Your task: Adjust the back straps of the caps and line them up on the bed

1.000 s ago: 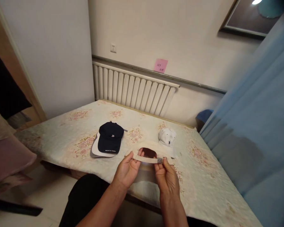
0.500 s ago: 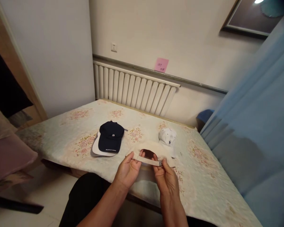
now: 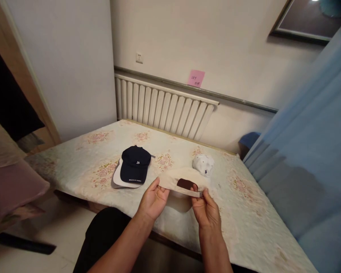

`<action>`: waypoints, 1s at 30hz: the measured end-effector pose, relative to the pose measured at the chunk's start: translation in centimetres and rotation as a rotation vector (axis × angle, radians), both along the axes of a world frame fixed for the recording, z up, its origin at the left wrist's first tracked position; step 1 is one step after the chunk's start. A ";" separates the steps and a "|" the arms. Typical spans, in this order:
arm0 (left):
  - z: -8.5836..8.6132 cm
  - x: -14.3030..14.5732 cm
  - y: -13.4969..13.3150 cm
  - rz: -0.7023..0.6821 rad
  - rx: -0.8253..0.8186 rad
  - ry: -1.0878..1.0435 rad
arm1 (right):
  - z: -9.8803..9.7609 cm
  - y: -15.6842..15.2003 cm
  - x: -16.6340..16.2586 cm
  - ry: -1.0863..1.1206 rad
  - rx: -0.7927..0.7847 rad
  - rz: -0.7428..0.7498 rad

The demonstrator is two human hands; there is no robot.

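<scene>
Over the near side of the bed point(image 3: 252, 227), the left hand point(image 3: 152, 203) and the right hand point(image 3: 207, 211) are pinching opposite ends of the rear rim of a soft, matte cream cap point(image 3: 168, 178), whose flat strap point(image 3: 187, 192) is running below a dark arched opening. On the bed's left part, a rounded navy cap point(image 3: 135, 165) with white lettering is lying — pale curved brims point(image 3: 118, 176) peeking out beneath it — while a domed white cap point(image 3: 203, 164) is resting farther right on the bed. Behind the bed's far edge, a ribbed radiator point(image 3: 159, 104) is standing.
</scene>
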State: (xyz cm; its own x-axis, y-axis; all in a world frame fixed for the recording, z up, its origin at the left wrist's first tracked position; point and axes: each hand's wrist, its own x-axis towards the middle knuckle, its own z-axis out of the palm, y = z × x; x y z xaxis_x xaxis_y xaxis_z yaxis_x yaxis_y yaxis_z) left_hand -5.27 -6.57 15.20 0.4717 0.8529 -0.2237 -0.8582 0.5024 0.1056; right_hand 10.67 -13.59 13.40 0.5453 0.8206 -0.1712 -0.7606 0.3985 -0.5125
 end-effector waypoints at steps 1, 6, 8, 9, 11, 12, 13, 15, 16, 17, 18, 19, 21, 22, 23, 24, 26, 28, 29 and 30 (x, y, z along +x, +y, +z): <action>-0.3 0.2 -0.1 -0.007 -0.006 0.010 | -0.3 0.0 -0.2 0.010 0.017 0.003; -1.3 1.3 -1.1 -0.018 0.027 0.025 | -1.0 -0.4 -3.3 -0.171 0.159 0.150; -1.3 1.8 -1.8 -0.043 0.064 0.024 | -1.0 -0.6 -4.9 -0.266 0.155 0.194; -1.3 2.1 -2.2 -0.054 0.080 0.029 | -0.9 -0.6 -5.5 -0.314 0.136 0.193; -1.3 2.5 -2.9 -0.071 0.103 0.051 | -0.9 -0.5 -6.6 -0.402 0.067 0.127; -1.4 2.7 -3.3 -0.082 0.109 0.063 | -0.8 -0.4 -7.0 -0.432 0.029 0.078; -1.4 2.9 -3.6 -0.090 0.116 0.074 | -0.7 -0.4 -7.2 -0.450 -0.005 0.028; -1.6 3.0 -4.0 -0.101 0.128 0.089 | -0.6 -0.3 -7.5 -0.452 -0.050 -0.040; -1.7 3.0 -4.1 -0.097 0.129 0.093 | -0.5 -0.4 -7.5 -0.445 -0.062 -0.059; -1.7 3.0 -4.1 -0.094 0.122 0.094 | -0.4 -0.4 -7.5 -0.437 -0.070 -0.073; -1.7 3.0 -4.1 -0.092 0.107 0.094 | -0.3 -0.5 -7.5 -0.432 -0.074 -0.086; -1.7 2.9 -4.1 -0.091 0.085 0.093 | -0.3 -0.7 -7.4 -0.427 -0.073 -0.096; -1.7 2.8 -3.9 -0.102 0.034 0.085 | -0.4 -0.9 -7.2 -0.406 -0.068 -0.108; -1.7 2.8 -3.8 -0.112 0.012 0.078 | -0.6 -0.9 -7.1 -0.386 -0.066 -0.107; -1.6 2.7 -3.6 -0.119 -0.008 0.070 | -0.8 -1.0 -7.0 -0.361 -0.061 -0.098; -1.7 2.7 -3.5 -0.121 -0.026 0.063 | -1.0 -1.0 -6.9 -0.337 -0.053 -0.086; -1.7 2.5 -3.1 -0.110 -0.047 0.050 | -1.3 -0.9 -6.8 -0.299 -0.020 -0.064; -1.9 2.4 -2.8 -0.088 -0.052 0.043 | -1.4 -0.8 -6.7 -0.277 0.029 -0.060; -1.9 2.3 -2.6 -0.079 -0.049 0.039 | -1.4 -0.8 -6.6 -0.269 0.047 -0.065; -2.0 2.2 -2.5 -0.072 -0.043 0.033 | -1.4 -0.8 -6.5 -0.261 0.058 -0.070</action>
